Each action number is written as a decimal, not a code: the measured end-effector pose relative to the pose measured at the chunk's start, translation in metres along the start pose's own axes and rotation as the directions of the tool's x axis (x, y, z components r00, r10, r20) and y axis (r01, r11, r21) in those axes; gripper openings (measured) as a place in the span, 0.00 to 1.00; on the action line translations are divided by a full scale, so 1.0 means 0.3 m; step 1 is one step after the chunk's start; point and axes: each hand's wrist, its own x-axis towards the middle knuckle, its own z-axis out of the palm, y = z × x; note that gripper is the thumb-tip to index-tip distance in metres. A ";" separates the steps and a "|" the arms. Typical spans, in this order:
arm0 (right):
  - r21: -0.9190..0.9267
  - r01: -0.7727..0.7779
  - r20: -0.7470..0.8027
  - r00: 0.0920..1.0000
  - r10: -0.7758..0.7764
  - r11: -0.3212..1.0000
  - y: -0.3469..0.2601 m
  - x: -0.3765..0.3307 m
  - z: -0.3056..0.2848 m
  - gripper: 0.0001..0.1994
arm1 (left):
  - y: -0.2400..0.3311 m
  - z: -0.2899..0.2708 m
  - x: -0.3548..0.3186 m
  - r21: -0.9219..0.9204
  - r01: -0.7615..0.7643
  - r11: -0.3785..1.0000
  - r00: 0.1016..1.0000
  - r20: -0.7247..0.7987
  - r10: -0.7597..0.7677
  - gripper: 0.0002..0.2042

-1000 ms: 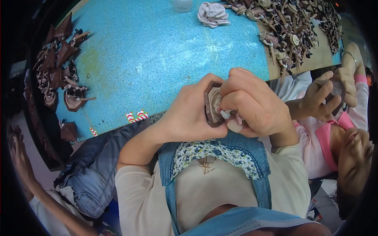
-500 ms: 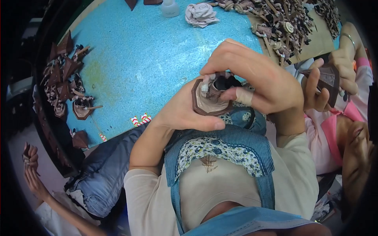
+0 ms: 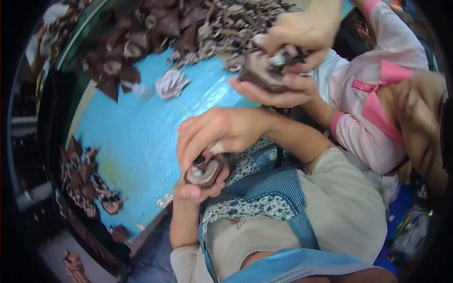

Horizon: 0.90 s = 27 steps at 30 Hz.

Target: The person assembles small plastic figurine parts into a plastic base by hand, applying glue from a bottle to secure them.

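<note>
A small figurine [image 3: 204,174] with a brown angular base, a pale tan top and a black part is held low in front of my chest. Wrapped round its base from below is my left hand [image 3: 188,189], thumb lying along the near edge. My right hand [image 3: 222,129] arches over it from above, fingers closed on its upper part; a pale wrap covers the thumb. The fingertips partly hide the figurine, and motion blurs its small details.
A co-worker's hands [image 3: 295,70] hold a similar brown piece at upper right. Piles of brown cones [image 3: 165,26] and small parts [image 3: 236,23] lie along the far side of the blue table [image 3: 130,127]. A crumpled pale wad [image 3: 171,84] sits beside a small bottle [image 3: 143,91]. More figurines [image 3: 85,179] lie left.
The view has swung, bringing the far piles in. My hands with the figurine now appear lower and further left, and the figurine is tilted. The co-worker's hands show higher up.
</note>
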 end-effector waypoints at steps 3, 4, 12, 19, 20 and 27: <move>-0.129 0.021 -0.129 0.991 -0.038 0.991 0.009 -0.030 0.035 0.20 | 0.041 0.030 -0.032 -0.031 -0.036 0.999 0.996 -0.082 0.034 0.35; -0.218 -0.011 -0.249 0.967 -0.045 0.976 0.009 -0.033 0.041 0.22 | 0.075 0.025 -0.073 0.075 -0.091 0.993 0.981 -0.165 0.102 0.39; -0.282 -0.229 -0.387 0.916 0.107 0.932 -0.027 -0.126 0.087 0.22 | 0.316 0.061 -0.219 -0.189 -0.807 0.560 0.587 -0.154 0.795 0.47; -0.281 -0.094 -0.288 0.957 0.010 0.955 -0.140 -0.196 0.073 0.09 | 0.110 0.199 0.210 0.918 -0.286 0.276 0.728 0.021 0.685 0.42; -0.286 -0.079 -0.346 0.938 -0.027 0.955 -0.182 -0.195 0.075 0.04 | 0.110 0.236 0.265 0.947 -0.274 0.166 0.752 0.103 0.651 0.45; -0.363 0.146 -0.400 0.868 -0.295 0.920 -0.358 -0.245 0.024 0.05 | 0.072 0.328 0.447 0.933 -0.152 0.326 0.891 -0.013 0.453 0.42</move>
